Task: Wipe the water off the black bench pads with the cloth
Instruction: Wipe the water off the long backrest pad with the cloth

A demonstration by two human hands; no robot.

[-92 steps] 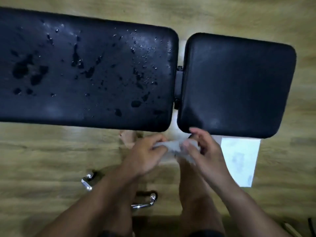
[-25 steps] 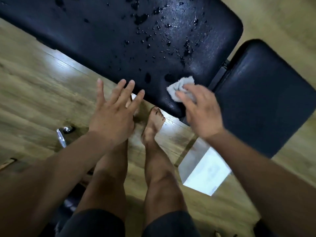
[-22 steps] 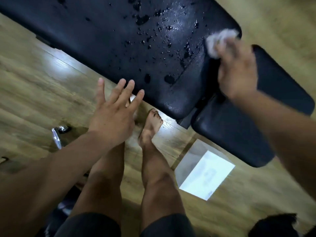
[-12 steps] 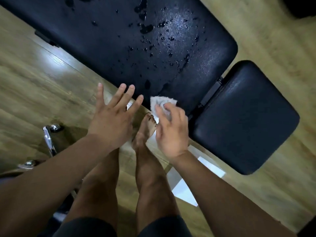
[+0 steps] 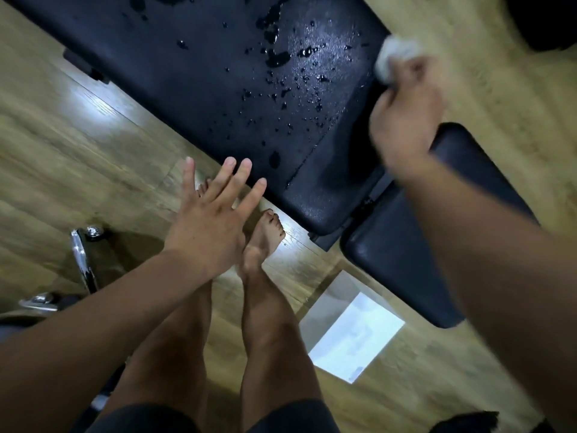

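Note:
The long black bench pad (image 5: 203, 76) runs diagonally across the top, dotted with water drops and small puddles near its right end. The shorter black seat pad (image 5: 402, 245) lies to its lower right. My right hand (image 5: 406, 120) is blurred and grips a crumpled white cloth (image 5: 396, 59) at the long pad's far right corner. My left hand (image 5: 215, 217) hovers flat with fingers spread above the floor, just short of the long pad's near edge, holding nothing.
My bare legs and feet (image 5: 265, 232) stand on the wooden floor (image 5: 62, 145) next to the bench. A white sheet of paper (image 5: 356, 332) lies on the floor beneath the seat pad. Chrome metal parts (image 5: 82, 260) sit at the left.
My right hand has swept the cloth from the long pad's near edge up across its right end to the far corner. The left hand has stayed spread in place.

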